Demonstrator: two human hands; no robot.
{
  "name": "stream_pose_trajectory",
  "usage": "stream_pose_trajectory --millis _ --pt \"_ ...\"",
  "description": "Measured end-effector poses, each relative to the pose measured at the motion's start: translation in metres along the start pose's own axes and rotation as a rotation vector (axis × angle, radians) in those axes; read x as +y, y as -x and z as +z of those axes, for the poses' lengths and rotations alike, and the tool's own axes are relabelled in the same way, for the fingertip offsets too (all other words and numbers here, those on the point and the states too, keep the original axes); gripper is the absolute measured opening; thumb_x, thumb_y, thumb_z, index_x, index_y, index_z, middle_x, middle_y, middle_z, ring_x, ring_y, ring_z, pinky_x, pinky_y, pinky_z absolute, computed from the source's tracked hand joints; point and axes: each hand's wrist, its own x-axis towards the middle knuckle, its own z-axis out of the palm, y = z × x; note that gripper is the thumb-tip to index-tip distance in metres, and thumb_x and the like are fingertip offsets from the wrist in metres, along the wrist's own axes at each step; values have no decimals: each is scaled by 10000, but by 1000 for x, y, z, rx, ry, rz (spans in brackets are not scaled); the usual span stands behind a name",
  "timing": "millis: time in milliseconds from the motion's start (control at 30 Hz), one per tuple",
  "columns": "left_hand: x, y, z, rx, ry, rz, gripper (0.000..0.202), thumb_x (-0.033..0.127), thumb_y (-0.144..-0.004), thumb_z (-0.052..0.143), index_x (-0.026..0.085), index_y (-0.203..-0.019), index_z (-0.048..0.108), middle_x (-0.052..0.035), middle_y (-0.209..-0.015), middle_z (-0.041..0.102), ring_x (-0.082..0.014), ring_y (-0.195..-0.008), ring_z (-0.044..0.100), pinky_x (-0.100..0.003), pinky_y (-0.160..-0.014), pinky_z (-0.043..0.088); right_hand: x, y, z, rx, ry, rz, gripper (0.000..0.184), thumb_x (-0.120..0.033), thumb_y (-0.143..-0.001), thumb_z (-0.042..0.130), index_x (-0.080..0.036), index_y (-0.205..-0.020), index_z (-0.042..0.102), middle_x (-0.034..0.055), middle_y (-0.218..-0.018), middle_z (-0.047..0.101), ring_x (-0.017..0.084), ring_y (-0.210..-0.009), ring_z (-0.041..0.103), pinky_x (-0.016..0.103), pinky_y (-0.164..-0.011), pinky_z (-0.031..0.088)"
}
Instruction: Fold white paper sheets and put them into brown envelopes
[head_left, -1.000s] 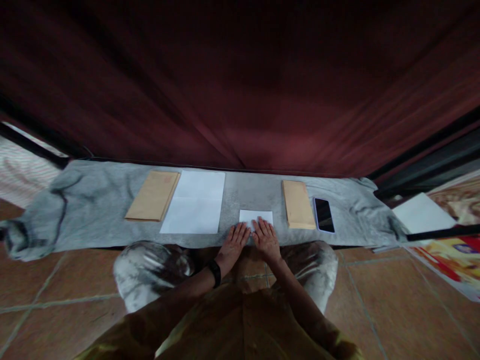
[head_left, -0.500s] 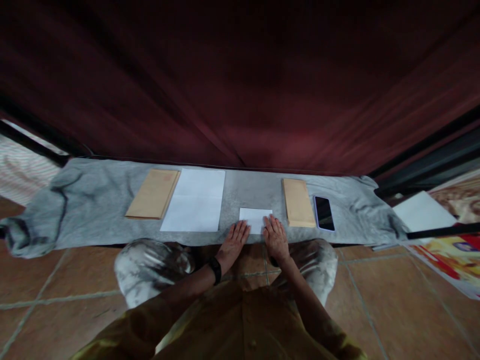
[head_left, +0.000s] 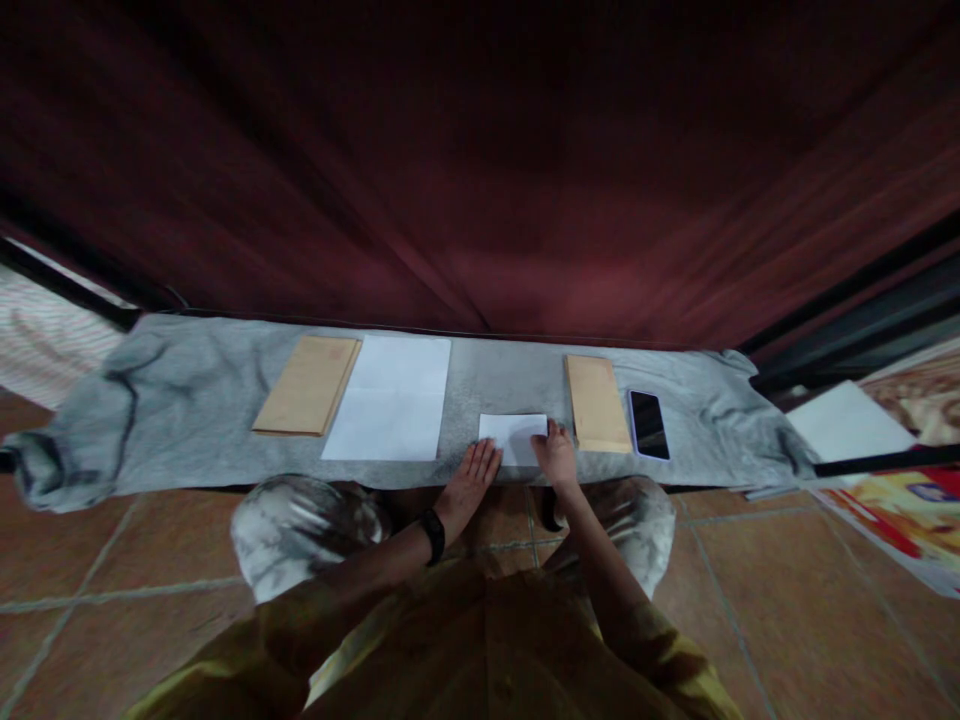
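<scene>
A small folded sheet of white paper (head_left: pixel 513 428) lies on the grey cloth in front of me. My left hand (head_left: pixel 472 478) rests flat at the paper's lower left corner, its fingers stretched out. At the right edge of the same paper, my right hand (head_left: pixel 556 458) has its fingers curled, with the thumb over the sheet; the fingertips are partly hidden. To the left lies a larger white sheet (head_left: pixel 390 400) with a crease across it. A stack of brown envelopes (head_left: pixel 307 386) sits beyond that sheet, and another brown envelope (head_left: pixel 598 405) lies right of my right hand.
A phone (head_left: pixel 649 425) lies right of the nearer envelope. Grey cloth (head_left: pixel 202 400) covers the narrow bench, wrinkled at both ends. A dark red curtain (head_left: pixel 480 220) hangs behind it. White paper (head_left: pixel 851 422) and a colourful printed sheet (head_left: pixel 900 520) are at the far right.
My right hand has gone from lying flat on the paper to curled fingers at its right edge. My left hand stays nearly where it was.
</scene>
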Motion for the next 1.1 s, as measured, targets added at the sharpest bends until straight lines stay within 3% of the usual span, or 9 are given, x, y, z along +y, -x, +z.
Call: stream_pose_trajectory --millis 167,333,500,600,800,933,1100 --pt "-5 1 4 48 -75 59 731 40 -866 300 159 -1586 244 -117 -1627 329 -224 -1515 255 -543 -1270 227 5 -5 -2 -49 -123 7 249 -237 -831 535 -195 -1000 713 63 -857 731 226 -799 662 298 -723 514" --pt "-14 -3 -5 32 -105 156 669 75 -904 353 154 -1566 304 -109 -1627 339 -218 -1515 273 -496 -1269 250 11 -3 -2 -74 -268 5 239 -252 -833 520 -171 -934 721 46 -791 738 204 -718 662 292 -661 533" --pt "-22 -6 -17 -1 -59 202 726 402 -939 535 108 -1560 301 -162 -1633 305 -275 -1530 238 -499 -1264 220 13 -6 2 -61 -322 46 242 -277 -852 492 -158 -919 691 58 -788 733 198 -700 659 287 -628 531" --pt "-25 -8 -20 23 -26 166 767 536 -938 524 109 -1546 331 -180 -1619 329 -289 -1518 273 -507 -1251 211 11 -14 5 -42 -311 62 253 -297 -862 482 -165 -931 686 47 -774 725 191 -682 653 275 -611 519" --pt "-27 -10 -20 88 -5 71 661 510 -977 461 134 -1516 396 -171 -1599 376 -276 -1493 333 -480 -1215 269 0 -28 6 8 -218 63 211 -294 -863 493 -194 -846 678 41 -730 704 204 -670 642 276 -616 491" --pt "-25 -10 -19 70 -9 66 682 532 -972 451 119 -1512 404 -175 -1595 379 -284 -1495 327 -488 -1220 257 -6 -26 5 47 -160 41 246 -246 -881 483 -215 -1018 685 57 -835 725 227 -780 673 295 -709 509" --pt "-22 -10 -13 72 -16 48 703 531 -962 455 115 -1525 387 -180 -1593 380 -300 -1505 301 -500 -1220 252 -13 -18 0 130 -50 -73 470 -206 -942 415 -151 -1398 515 170 -1262 635 278 -1146 614 405 -974 493"
